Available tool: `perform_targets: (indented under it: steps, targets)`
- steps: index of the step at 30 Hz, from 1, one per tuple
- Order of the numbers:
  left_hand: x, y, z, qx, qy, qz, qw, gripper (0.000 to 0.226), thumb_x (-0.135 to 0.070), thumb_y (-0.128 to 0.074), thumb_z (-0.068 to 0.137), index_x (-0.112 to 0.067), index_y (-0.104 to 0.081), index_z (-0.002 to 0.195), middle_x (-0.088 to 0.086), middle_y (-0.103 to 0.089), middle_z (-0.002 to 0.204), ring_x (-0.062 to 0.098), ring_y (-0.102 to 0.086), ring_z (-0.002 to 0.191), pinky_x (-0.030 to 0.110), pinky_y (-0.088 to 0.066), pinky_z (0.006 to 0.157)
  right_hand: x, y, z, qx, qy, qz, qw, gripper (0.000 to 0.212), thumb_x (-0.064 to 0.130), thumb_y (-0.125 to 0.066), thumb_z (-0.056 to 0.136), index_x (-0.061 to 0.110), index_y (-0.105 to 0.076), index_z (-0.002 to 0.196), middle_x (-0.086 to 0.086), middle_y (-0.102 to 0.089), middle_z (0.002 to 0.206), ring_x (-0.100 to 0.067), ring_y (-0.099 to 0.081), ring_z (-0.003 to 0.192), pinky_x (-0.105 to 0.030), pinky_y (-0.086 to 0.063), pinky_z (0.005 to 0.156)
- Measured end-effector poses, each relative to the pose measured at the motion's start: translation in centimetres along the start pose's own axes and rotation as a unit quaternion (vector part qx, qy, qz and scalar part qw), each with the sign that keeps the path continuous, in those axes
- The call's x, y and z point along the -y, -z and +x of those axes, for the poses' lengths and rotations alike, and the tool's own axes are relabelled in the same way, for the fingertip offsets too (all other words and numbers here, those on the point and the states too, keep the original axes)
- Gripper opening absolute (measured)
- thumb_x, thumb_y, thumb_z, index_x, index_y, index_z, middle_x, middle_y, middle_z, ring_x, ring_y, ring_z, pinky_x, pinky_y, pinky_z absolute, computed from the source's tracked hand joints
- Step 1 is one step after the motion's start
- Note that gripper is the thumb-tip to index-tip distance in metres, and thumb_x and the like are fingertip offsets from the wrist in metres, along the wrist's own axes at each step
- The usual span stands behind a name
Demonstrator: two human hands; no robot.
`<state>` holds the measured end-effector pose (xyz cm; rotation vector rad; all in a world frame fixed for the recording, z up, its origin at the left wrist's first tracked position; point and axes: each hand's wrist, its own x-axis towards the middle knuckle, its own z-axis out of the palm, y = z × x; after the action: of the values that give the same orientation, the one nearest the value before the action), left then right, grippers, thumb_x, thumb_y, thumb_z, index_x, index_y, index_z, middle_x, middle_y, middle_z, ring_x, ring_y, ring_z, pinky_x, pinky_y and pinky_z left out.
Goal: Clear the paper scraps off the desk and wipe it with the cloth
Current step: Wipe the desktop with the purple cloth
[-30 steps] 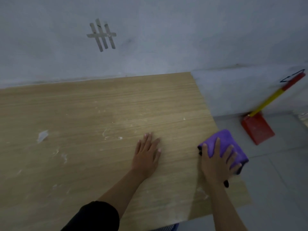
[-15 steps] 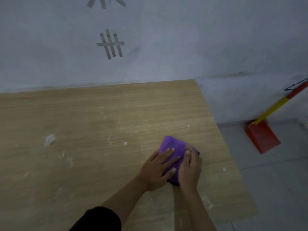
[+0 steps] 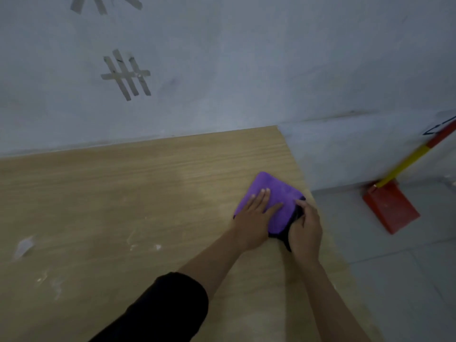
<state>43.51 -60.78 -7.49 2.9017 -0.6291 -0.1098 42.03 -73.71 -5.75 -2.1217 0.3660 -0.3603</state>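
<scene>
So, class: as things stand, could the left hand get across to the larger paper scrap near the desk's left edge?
Probably yes. The left hand lies flat on the purple cloth, gripping nothing, and only bare desk with small flecks lies between it and the paper scrap. It looks a long stretch, so leaning may be needed.

1. The bench [image 3: 123, 193] was pale wood-grain laminate, matt, with chalky white smears toward 8 o'clock.
2. The cloth [image 3: 274, 196] was purple, soft and fuzzy like microfibre, with a dark underside showing at its 5 o'clock edge.
3. A paper scrap [image 3: 23, 245] at 9 o'clock looked thin, white and matt.
4. The wall [image 3: 246, 58] was rough, matt grey plaster bearing dull tape strips [image 3: 127, 75].
5. The dustpan [image 3: 392, 208] at 3 o'clock looked like smooth red plastic.
</scene>
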Motion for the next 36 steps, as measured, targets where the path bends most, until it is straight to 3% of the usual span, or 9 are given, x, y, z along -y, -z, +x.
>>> perform_targets:
  steps: [3,6,13,17,20,26,30,32,36]
  targets:
    - [-0.7,1.1,3.3,-0.002,-0.014,0.005,1.0,0.061,-0.023,-0.027,0.07,-0.028,-0.058,0.121,0.015,-0.057,0.129,0.023,-0.054,0.121,0.031,-0.043,0.1,0.0,-0.3,2.3,-0.051,-0.042,0.025,0.998,0.04,-0.008,-0.038,0.078,0.002,-0.06,0.11,-0.018,-0.059,0.113,-0.032,-0.055,0.107,-0.015,-0.031,0.086]
    - [1.2,1.6,7.0,0.029,-0.015,-0.042,0.999,0.057,-0.011,-0.024,0.089,-0.022,-0.022,0.144,0.021,-0.008,0.154,0.031,-0.009,0.144,0.037,-0.008,0.117,-0.5,-0.7,2.9,-0.053,-0.044,0.019,0.997,0.032,0.002,-0.04,0.089,0.001,-0.057,0.115,-0.02,-0.058,0.116,-0.032,-0.054,0.108,-0.018,-0.032,0.087]
    - [9.3,3.0,8.4,-0.002,0.297,-0.058,0.953,0.056,-0.017,-0.023,0.097,-0.025,0.001,0.146,0.017,0.013,0.154,0.029,0.011,0.143,0.039,0.0,0.117,-1.5,-0.1,3.2,-0.007,-0.026,-0.006,1.0,0.032,-0.002,-0.042,0.09,0.008,-0.059,0.115,-0.006,-0.057,0.117,-0.008,-0.047,0.102,-0.011,-0.028,0.088]
    - [10.2,2.4,5.1,-0.025,0.168,-0.066,0.983,0.058,-0.026,-0.017,0.089,-0.023,-0.01,0.146,0.017,0.004,0.155,0.028,0.005,0.144,0.037,0.001,0.117,-0.3,-1.4,3.7,0.01,-0.008,-0.12,0.993,0.029,0.004,-0.043,0.088,0.006,-0.06,0.111,-0.014,-0.057,0.12,-0.034,-0.044,0.112,-0.028,-0.029,0.094]
    - [11.4,2.2,2.2,-0.039,0.089,-0.077,0.992,0.075,-0.04,-0.003,0.072,-0.027,-0.024,0.143,0.008,-0.007,0.156,0.023,-0.004,0.145,0.034,-0.004,0.117,2.1,-3.9,2.4,0.048,0.012,-0.213,0.976,0.033,0.012,-0.047,0.085,0.011,-0.059,0.116,-0.008,-0.054,0.13,-0.033,-0.039,0.121,-0.042,-0.03,0.098]
    - [17.1,3.1,-4.4,-0.131,0.29,-0.091,0.944,0.071,-0.043,-0.004,0.076,-0.029,-0.037,0.137,0.009,-0.021,0.154,0.025,-0.015,0.143,0.038,-0.014,0.116,5.4,-9.1,-2.8,0.157,0.161,-0.232,0.946,0.054,0.029,-0.029,0.079,0.008,-0.063,0.115,-0.011,-0.06,0.126,-0.03,-0.05,0.122,-0.042,-0.036,0.1]
    - [20.5,3.5,-9.0,-0.136,0.442,-0.102,0.881,0.045,-0.031,-0.027,0.096,-0.028,-0.032,0.14,0.012,-0.012,0.156,0.026,-0.007,0.144,0.04,-0.007,0.117,7.0,-11.0,-6.3,0.224,0.216,-0.248,0.918,0.057,0.022,-0.025,0.081,0.009,-0.048,0.132,-0.009,-0.043,0.143,-0.024,-0.03,0.138,-0.039,-0.021,0.112]
    - [19.9,2.8,-10.3,-0.148,0.43,-0.085,0.886,0.045,-0.036,-0.029,0.095,-0.025,-0.038,0.138,0.017,-0.02,0.153,0.031,-0.015,0.143,0.043,-0.012,0.116,7.9,-11.8,-7.8,0.233,0.229,-0.247,0.912,0.062,0.02,-0.024,0.074,0.007,-0.053,0.128,-0.012,-0.049,0.138,-0.028,-0.038,0.133,-0.04,-0.027,0.109]
    - [18.3,2.3,-12.9,-0.122,0.283,-0.052,0.95,0.052,-0.045,-0.023,0.088,-0.029,-0.047,0.132,0.011,-0.036,0.147,0.028,-0.032,0.137,0.043,-0.022,0.113,9.1,-13.7,-10.4,0.241,0.245,-0.228,0.911,0.062,0.02,-0.029,0.066,0.004,-0.06,0.117,-0.015,-0.06,0.124,-0.033,-0.053,0.12,-0.038,-0.027,0.099]
